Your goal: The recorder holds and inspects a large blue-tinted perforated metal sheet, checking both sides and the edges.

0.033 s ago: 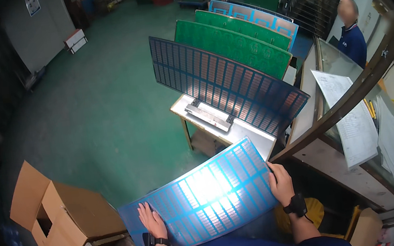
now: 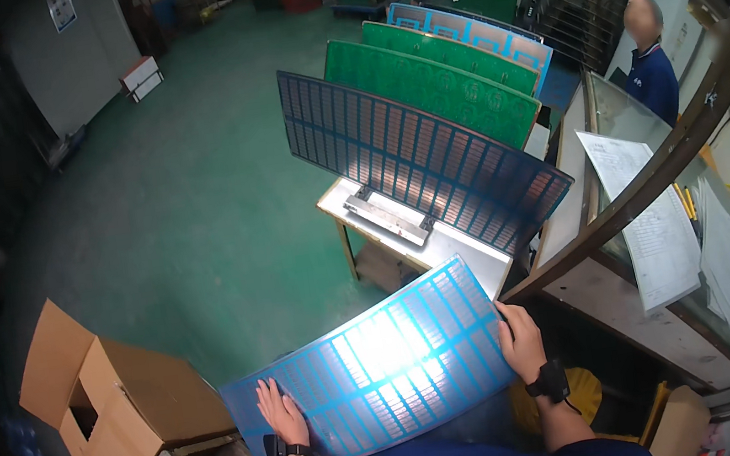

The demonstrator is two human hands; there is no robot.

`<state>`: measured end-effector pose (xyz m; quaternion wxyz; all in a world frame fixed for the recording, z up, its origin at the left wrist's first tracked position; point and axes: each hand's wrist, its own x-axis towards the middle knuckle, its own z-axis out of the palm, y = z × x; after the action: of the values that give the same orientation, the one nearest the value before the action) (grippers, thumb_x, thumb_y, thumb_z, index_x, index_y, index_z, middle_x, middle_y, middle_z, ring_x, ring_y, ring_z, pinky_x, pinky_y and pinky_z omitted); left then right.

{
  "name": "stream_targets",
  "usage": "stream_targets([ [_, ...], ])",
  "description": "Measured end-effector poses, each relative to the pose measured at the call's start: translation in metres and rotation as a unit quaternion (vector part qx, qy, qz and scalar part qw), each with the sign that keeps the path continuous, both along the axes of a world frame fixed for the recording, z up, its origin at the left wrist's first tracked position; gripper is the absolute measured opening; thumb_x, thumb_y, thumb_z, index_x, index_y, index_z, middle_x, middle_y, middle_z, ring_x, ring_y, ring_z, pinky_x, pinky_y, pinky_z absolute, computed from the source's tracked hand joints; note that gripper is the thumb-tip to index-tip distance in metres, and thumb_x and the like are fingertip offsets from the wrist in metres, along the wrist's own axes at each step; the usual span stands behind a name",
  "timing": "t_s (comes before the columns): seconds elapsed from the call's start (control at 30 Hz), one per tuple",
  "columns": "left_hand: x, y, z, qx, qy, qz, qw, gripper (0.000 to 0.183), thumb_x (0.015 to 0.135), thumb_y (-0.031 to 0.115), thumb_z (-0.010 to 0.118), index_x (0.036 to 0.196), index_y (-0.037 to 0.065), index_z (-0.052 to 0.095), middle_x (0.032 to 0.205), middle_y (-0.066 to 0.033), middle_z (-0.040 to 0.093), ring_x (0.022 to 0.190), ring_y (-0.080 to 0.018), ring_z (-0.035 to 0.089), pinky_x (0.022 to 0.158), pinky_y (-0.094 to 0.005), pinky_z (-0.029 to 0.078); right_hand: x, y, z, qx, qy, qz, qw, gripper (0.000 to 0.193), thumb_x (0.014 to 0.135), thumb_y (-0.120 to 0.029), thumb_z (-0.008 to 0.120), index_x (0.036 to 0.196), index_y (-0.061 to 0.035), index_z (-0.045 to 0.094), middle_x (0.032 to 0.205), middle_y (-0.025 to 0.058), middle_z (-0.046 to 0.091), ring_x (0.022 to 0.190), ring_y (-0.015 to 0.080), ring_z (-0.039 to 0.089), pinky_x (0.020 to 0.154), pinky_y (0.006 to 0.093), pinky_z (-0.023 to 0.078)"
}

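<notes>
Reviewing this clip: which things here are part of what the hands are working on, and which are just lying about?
In hand:
- blue gridded panel, glare on it
- left hand flat on its lower left part
- right hand at its right edge

Lying about:
- dark gridded panel, leaning upright
- green panel behind it
- open cardboard box
- paper sheets on bench

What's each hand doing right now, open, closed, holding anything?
Left hand: open, lying flat on the blue gridded sheet.
Right hand: closed on the sheet's right edge.
</notes>
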<state>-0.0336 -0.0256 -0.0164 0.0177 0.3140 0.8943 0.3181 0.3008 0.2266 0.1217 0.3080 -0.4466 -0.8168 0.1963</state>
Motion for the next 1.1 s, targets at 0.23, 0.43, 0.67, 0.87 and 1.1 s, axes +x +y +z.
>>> stream_targets([
  [0.23,-0.023,-0.063,-0.031,-0.071,-0.009,0.119,0.990,0.045,0.090,0.016,0.039,0.134,0.009,0.038,0.143,-0.0154,0.028,0.132,-0.0356,0.025,0.107,-0.0483,0.017,0.000,0.000,-0.001,-0.001,0.017,0.000,1.000,0.029,0.083,-0.005,0.051,0.112,-0.0022,0.055,0.101,0.0164,0.057,0.093,0.0330,0.057,0.080,0.0379,0.045],
  [0.43,-0.035,-0.083,-0.042,-0.052,-0.053,0.237,0.969,0.047,0.086,0.011,0.048,0.133,0.009,0.039,0.141,-0.0203,0.029,0.128,-0.0422,0.026,0.107,-0.0467,0.019,0.004,0.001,-0.006,-0.004,0.045,-0.003,0.999,0.028,0.083,-0.006,0.052,0.110,-0.0016,0.056,0.100,0.0164,0.058,0.091,0.0327,0.057,0.079,0.0377,0.046],
  [0.67,0.027,0.040,0.090,0.243,-0.199,-0.074,0.947,0.039,0.085,0.008,0.049,0.124,0.002,0.047,0.133,-0.0151,0.043,0.127,-0.0284,0.034,0.106,-0.0376,0.023,0.003,0.001,-0.010,-0.001,0.047,0.001,0.999,0.026,0.083,-0.007,0.052,0.108,-0.0013,0.057,0.098,0.0163,0.059,0.091,0.0324,0.058,0.079,0.0370,0.046],
  [0.87,0.109,0.102,0.240,0.231,-0.301,-0.530,0.759,0.029,0.087,0.015,0.052,0.113,0.005,0.059,0.132,-0.0168,0.042,0.129,-0.0341,0.030,0.106,-0.0432,0.019,0.005,-0.002,-0.008,-0.005,0.066,-0.006,0.998,0.025,0.083,-0.007,0.052,0.107,-0.0012,0.058,0.098,0.0161,0.059,0.090,0.0324,0.058,0.079,0.0372,0.046],
  [1.1,0.168,0.115,0.323,0.305,-0.449,-0.795,0.272,0.040,0.092,0.034,0.047,0.110,0.001,0.057,0.116,-0.0221,0.051,0.116,-0.0341,0.042,0.091,-0.0483,0.034,0.007,-0.002,-0.011,0.005,0.050,-0.006,0.999,0.025,0.084,-0.008,0.051,0.107,-0.0013,0.058,0.098,0.0165,0.059,0.091,0.0325,0.058,0.079,0.0373,0.046],
])
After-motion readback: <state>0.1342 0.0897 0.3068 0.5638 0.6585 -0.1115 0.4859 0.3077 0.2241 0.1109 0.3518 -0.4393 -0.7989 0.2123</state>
